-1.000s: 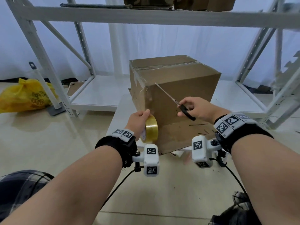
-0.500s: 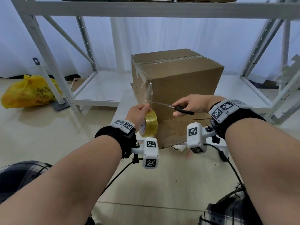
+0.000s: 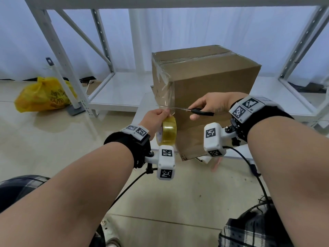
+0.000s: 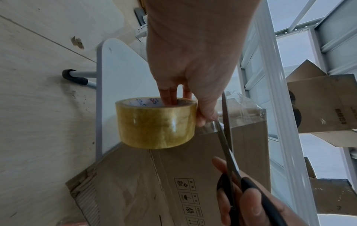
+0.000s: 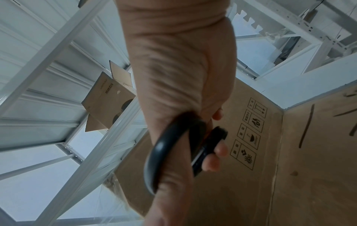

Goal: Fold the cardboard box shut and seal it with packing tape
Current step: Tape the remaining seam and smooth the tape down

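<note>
A closed cardboard box [image 3: 210, 81] stands on a small white table [image 3: 142, 111], with clear tape running along its top seam and down its near corner. My left hand [image 3: 156, 118] grips a yellowish tape roll [image 3: 167, 131] beside that corner, fingers through the core [image 4: 170, 97]; a clear strip [image 3: 168, 97] stretches from the roll up to the box. My right hand [image 3: 211, 104] holds black-handled scissors [image 3: 195, 111], the blades [image 4: 224, 122] lying across the strip just above the roll. In the right wrist view the scissor handles [image 5: 173, 146] fill my fingers.
A white metal rack [image 3: 114, 90] stands behind the table with low shelves. A yellow plastic bag [image 3: 44, 95] lies on the tiled floor at the left. Other cardboard boxes [image 4: 324, 104] sit on upper shelves. Wrist-camera cables hang below both arms.
The scissors swung down from pointing up at the box face to lying level across the tape strip. The left hand with the roll barely moved.
</note>
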`<state>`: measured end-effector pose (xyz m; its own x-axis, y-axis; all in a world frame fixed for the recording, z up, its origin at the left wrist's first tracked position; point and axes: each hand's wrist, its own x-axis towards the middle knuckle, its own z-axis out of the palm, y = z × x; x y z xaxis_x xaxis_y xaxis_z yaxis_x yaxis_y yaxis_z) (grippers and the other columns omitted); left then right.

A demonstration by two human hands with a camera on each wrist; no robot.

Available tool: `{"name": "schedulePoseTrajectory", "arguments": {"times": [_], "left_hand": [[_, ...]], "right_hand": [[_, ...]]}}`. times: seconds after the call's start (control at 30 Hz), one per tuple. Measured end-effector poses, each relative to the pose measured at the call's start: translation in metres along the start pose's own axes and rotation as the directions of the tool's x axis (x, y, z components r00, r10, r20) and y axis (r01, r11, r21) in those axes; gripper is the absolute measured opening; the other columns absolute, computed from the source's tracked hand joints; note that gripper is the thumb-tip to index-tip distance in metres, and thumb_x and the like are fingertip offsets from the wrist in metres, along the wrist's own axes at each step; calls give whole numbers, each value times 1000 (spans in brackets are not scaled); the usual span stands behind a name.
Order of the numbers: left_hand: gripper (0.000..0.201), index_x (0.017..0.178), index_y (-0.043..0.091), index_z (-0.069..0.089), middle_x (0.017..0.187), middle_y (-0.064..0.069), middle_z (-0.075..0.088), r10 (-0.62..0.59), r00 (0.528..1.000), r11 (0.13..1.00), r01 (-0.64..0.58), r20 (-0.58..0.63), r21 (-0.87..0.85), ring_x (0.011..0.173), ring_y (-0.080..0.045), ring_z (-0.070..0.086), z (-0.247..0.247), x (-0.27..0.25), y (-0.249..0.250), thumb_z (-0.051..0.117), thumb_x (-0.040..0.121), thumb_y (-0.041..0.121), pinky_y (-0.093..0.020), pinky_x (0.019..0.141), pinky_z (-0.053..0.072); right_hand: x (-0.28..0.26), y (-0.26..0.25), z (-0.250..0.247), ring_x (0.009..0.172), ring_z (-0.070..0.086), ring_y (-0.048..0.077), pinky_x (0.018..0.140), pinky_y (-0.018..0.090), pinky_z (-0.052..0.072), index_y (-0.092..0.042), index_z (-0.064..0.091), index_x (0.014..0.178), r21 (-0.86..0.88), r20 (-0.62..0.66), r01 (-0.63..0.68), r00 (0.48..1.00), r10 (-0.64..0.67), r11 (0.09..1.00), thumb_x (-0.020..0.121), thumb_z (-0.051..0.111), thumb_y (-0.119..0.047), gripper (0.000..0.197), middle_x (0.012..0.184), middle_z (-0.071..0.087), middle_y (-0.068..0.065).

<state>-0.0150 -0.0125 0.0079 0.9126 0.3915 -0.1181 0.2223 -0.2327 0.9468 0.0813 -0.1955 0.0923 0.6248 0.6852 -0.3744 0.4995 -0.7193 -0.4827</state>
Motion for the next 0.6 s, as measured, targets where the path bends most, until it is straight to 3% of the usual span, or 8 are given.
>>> {"name": "schedulePoseTrajectory", "arguments": {"times": [0.2, 0.33, 0.43, 0.53, 0.6], "left_hand": [[28, 76, 18, 65, 82, -4, 61, 2, 1000, 1000, -2, 20, -14, 87, -24, 58, 0, 1, 0, 54, 94, 36, -44, 95, 49], [29, 76, 19, 64, 82, -3, 61, -10, 999, 1000, 10, 33, -3, 88, -23, 57, 0, 0, 3, 52, 95, 38, -39, 92, 48], [29, 75, 19, 64, 81, -3, 60, -12, 999, 1000, 12, 38, -11, 89, -24, 56, 0, -1, 3, 53, 94, 38, -41, 93, 48], [30, 73, 20, 64, 84, -5, 61, -11, 999, 1000, 11, 44, -2, 89, -24, 56, -2, -2, 3, 54, 94, 39, -44, 95, 47], [29, 73, 21, 64, 86, -6, 62, -13, 999, 1000, 12, 44, 16, 91, -26, 57, -3, -3, 4, 54, 93, 40, -46, 97, 47]], "right_hand": [[-5, 1, -2, 95, 54, 7, 94, 29, 39, -31, 64, 120, -7, -24, -3, 1000, 3, 1000, 75, 73, -47, 48, 100, 59, -16], [-4, -3, -2, 80, 55, 6, 86, 27, 44, -28, 67, 115, 27, -58, 17, 998, -16, 999, 76, 75, -42, 43, 85, 61, -15], [-6, -6, -4, 80, 56, 7, 81, 25, 46, -26, 68, 115, -10, -54, 17, 998, -18, 1000, 76, 76, -40, 43, 88, 62, -12], [-7, -11, -8, 76, 54, 5, 68, 20, 42, -26, 69, 112, -59, -65, 15, 998, -19, 998, 76, 77, -36, 38, 87, 59, -13], [-7, -12, -10, 76, 54, 6, 70, 21, 42, -25, 70, 109, -83, -73, 17, 997, -23, 996, 75, 79, -35, 37, 86, 60, -12]]}}
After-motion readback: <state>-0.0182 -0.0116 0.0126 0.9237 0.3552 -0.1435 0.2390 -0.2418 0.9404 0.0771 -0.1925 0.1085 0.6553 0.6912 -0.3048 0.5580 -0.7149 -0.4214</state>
